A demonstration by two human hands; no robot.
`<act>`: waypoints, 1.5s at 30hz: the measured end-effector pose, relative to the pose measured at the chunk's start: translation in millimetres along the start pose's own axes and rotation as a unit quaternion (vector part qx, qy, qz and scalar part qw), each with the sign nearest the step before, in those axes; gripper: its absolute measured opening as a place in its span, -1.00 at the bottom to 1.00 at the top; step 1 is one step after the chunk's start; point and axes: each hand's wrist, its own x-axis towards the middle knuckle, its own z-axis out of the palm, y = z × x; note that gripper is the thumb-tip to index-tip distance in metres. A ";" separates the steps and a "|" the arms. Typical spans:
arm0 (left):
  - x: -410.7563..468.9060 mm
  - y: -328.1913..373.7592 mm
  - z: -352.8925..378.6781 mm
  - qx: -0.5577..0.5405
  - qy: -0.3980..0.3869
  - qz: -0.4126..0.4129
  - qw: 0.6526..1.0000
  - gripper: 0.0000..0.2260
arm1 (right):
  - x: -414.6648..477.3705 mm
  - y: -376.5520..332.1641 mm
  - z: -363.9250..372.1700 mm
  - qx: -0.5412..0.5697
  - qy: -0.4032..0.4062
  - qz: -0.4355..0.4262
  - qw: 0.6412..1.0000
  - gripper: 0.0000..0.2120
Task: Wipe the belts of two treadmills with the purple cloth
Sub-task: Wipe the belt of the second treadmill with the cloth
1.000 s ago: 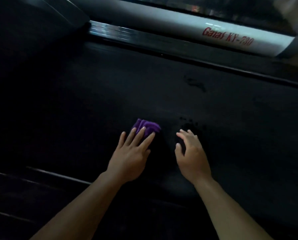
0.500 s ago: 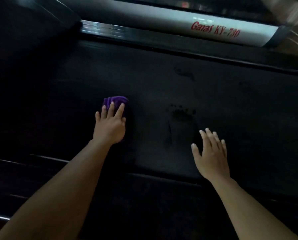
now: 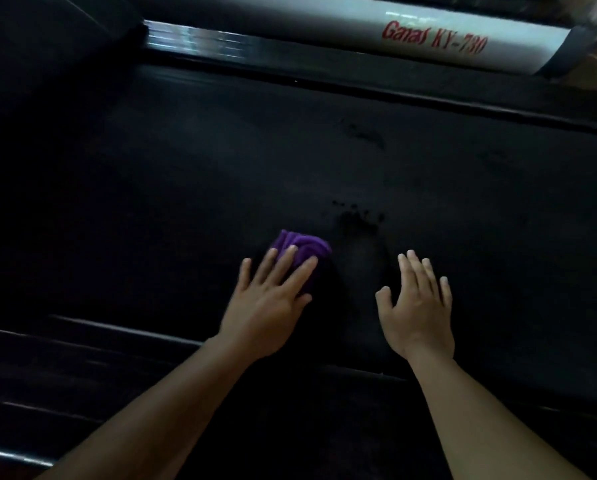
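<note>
A black treadmill belt fills most of the view. The folded purple cloth lies on it near the middle. My left hand presses flat on the cloth with straight, spread fingers and covers its near half. My right hand rests flat on the belt a little to the right of the cloth, fingers straight, holding nothing. A dark footprint-like smudge marks the belt just right of the cloth and beyond my right hand.
A grey side rail with red lettering runs along the far edge of the belt, with a ribbed metal strip at its left. A dark near side rail crosses the bottom left under my left forearm.
My left hand slid the cloth to the right across the belt, back toward the smudge. My right hand now lies closer to the cloth.
</note>
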 end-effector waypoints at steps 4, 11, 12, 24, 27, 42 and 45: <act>2.4 -66.4 -14.9 -0.037 0.021 -0.132 0.990 -0.45 | 0.7 0.2 1.8 -0.005 0.003 0.002 1.000 -0.37; 87.9 -50.4 -19.6 -0.038 0.059 -0.161 0.984 -0.47 | 1.1 1.8 5.6 -0.014 0.011 -0.002 1.000 -0.37; 98.9 -31.2 -17.2 -0.034 0.055 -0.138 0.988 -0.48 | 1.1 1.8 5.8 -0.014 0.010 -0.002 1.000 -0.37; -11.2 16.2 7.8 -0.004 0.017 -0.030 0.999 -0.45 | 2.5 0.6 2.3 0.011 -0.002 0.011 1.000 -0.44; -8.4 -43.9 -7.6 -0.028 0.026 -0.133 0.990 -0.48 | 1.5 0.4 2.3 0.007 -0.005 0.011 1.000 -0.44; 92.5 62.4 -1.5 -0.015 0.020 0.018 1.000 -0.45 | 1.8 -0.6 1.6 -0.005 -0.002 0.006 1.000 -0.44; 36.7 48.3 3.9 -0.005 -0.006 0.054 0.999 -0.45 | 2.5 0.0 1.9 -0.003 -0.004 0.007 1.000 -0.44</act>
